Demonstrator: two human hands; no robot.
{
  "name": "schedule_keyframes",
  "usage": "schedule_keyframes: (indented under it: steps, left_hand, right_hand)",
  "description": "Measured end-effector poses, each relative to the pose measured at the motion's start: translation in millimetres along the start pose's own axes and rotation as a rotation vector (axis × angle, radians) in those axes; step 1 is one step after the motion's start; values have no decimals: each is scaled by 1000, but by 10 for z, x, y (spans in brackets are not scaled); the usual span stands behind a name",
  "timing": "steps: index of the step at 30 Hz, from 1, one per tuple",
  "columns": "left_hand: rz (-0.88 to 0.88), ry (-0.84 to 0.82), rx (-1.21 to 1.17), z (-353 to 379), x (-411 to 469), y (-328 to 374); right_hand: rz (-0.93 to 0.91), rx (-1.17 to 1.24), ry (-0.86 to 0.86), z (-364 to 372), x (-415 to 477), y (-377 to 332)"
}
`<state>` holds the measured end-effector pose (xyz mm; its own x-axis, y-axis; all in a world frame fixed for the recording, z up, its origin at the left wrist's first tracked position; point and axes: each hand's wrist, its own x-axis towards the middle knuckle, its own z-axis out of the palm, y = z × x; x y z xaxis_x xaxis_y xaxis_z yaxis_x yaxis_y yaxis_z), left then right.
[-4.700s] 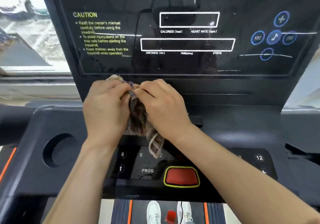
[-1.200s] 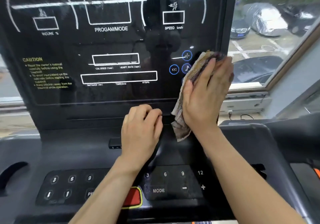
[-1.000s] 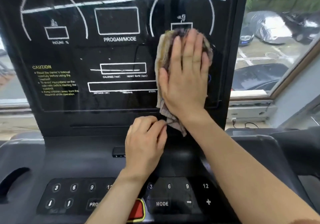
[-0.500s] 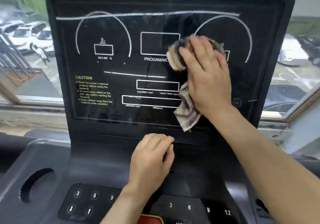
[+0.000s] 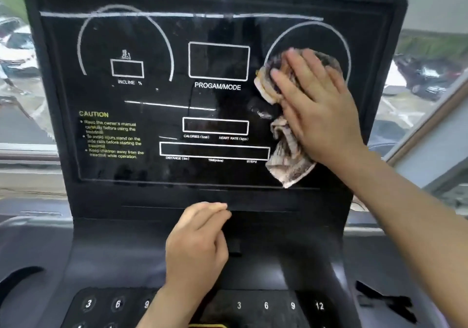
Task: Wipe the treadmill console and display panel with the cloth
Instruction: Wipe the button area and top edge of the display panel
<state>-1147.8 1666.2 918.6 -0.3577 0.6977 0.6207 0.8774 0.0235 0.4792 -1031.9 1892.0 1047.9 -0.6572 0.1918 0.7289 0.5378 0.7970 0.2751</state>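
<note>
Two hands out: my right hand [image 5: 319, 109], fingers straight, presses the cloth [image 5: 288, 160] against the right side of the display panel [image 5: 152, 99]; my left hand [image 5: 197, 246], loosely curled and empty, rests on the near console [image 5: 278, 264].

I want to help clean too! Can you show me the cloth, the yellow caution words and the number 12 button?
cloth [image 5: 288, 160]: head view, on its hanging end.
yellow caution words [image 5: 93, 114]: head view, on the CAUTION heading.
number 12 button [image 5: 319, 305]: head view, on the digits.

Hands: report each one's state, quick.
Left hand: fingers loosely curled, holding nothing, on the console.
Right hand: open, flat, pressing the cloth on the display panel.
</note>
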Motion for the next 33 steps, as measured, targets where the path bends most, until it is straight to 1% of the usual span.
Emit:
schedule_keyframes:
  steps: [3,6,7,8,11,12,14,16,17,19,21,22,23,24,26,27,29,30,31,32,33]
  left_hand:
    - [3,57,-57,37,27,-17]
    - [25,108,-75,79,61,-40]
    - [31,112,-77,88,76,-61]
    - [31,109,-81,92,92,-86]
    - [56,70,-98,51,75,-198]
    - [79,58,-114,14,59,-234]
    - [101,68,-171,-108,33,-309]
    - [51,137,-205,-300,53,-391]
    - [-3,186,-196,-408,96,-448]
    - [-130,265,-123,-624,212,-625]
    - [-256,282,-73,-798,333,-852]
    - [-308,274,-78,-852,391,-943]
    - [-357,270,-92,-883,437,-997]
    - [-394,275,-97,-878,475,-1011]
    - [-426,273,-91,-889,487,-1042]
    - [-432,270,-90,-894,476,-1067]
    - [-431,278,-80,-937,413,-1184]
    - [-412,286,-84,-956,367,-1242]
    - [-387,291,-86,-977,318,-1305]
    - [-375,290,-88,-1001,276,-1363]
    - [-384,280,-110,-1000,233,-1432]
  right_hand:
    - [174,-9,88,50,294,-59]
    - [386,10,129,127,453,-391]
    - [414,26,124,154,440,-561]
    - [372,46,96,190,378,-772]
    - [58,131,-64,275,-36,-1446]
    - [-1,146,-99,279,-151,-1545]
    - [-78,132,-138,269,-160,-1459]
    - [-79,52,-127,219,57,-1232]
    - [-15,29,-87,198,240,-1098]
    - [222,-3,48,183,671,-903]
    - [505,8,138,219,931,-1042]
    - [578,5,144,274,938,-1253]
    - [576,13,108,336,853,-1533]
    - [490,29,37,395,694,-1825]
    - [223,44,-117,454,323,-2342]
    - [120,47,-159,451,190,-2436]
    - [1,58,-177,413,164,-2353]
    - [-25,32,-167,378,225,-2232]
    - [-1,-1,-137,350,327,-2086]
    - [74,-28,-88,336,475,-1931]
    - [199,-50,-25,331,639,-1799]
